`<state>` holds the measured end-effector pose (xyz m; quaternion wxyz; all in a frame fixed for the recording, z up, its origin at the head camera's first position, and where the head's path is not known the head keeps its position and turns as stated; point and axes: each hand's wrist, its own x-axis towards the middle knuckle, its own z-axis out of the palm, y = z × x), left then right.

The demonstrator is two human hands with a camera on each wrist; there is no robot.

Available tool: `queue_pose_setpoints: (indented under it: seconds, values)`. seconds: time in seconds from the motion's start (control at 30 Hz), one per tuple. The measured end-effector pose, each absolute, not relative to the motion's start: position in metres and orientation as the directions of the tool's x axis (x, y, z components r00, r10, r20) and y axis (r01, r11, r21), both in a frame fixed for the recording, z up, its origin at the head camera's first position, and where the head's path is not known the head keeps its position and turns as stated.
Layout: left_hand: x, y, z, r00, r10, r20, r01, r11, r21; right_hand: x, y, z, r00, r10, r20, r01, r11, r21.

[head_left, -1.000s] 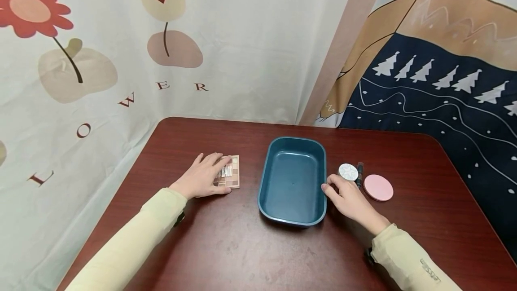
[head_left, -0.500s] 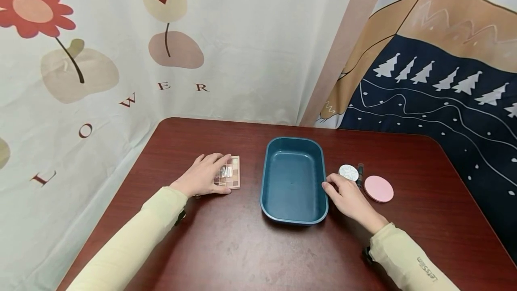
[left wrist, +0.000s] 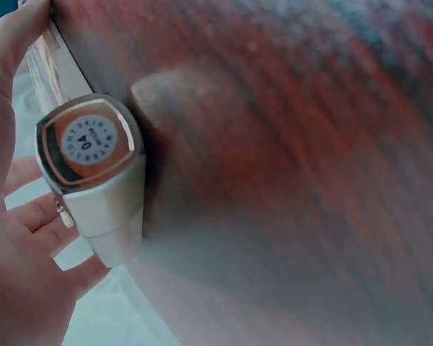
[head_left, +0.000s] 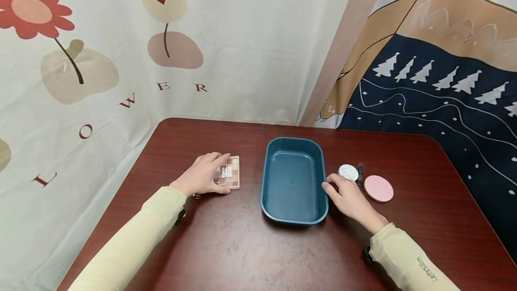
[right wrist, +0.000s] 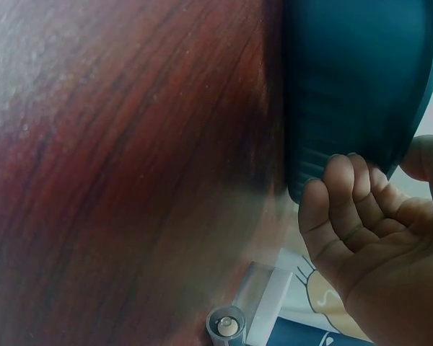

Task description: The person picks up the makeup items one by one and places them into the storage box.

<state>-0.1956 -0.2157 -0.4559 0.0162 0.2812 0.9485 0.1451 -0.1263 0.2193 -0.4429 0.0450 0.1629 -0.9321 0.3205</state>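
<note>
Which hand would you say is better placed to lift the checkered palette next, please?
Probably the left hand: it spans the checkered palette with its thumb at the near edge, whereas the right hand holds the rim of the blue tray, which stands between it and the palette.

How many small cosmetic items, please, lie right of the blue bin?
3: a white-topped jar just beyond the right hand, a dark tube beside the jar, and a pink round compact farthest right. The hand may hide more.
</note>
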Motion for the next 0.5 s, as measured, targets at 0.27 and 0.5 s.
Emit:
queue_pose_setpoints:
  seconds: [0.27, 0.5]
  values:
    - [-0.1957, -0.2155, -0.4574, -0.841, 0.536, 0.068, 0.532, 0.798, 0.284, -0.1252, 0.2199, -0.4421, -0.946, -0.277, 0.169, -0.321, 0.726, -0.608]
    - [-0.1974, -0.2145, -0.4569, -0.834, 0.543, 0.093, 0.545, 0.786, 0.293, -0.1216, 0.2208, -0.4435, -0.952, -0.273, 0.136, -0.296, 0.715, -0.634]
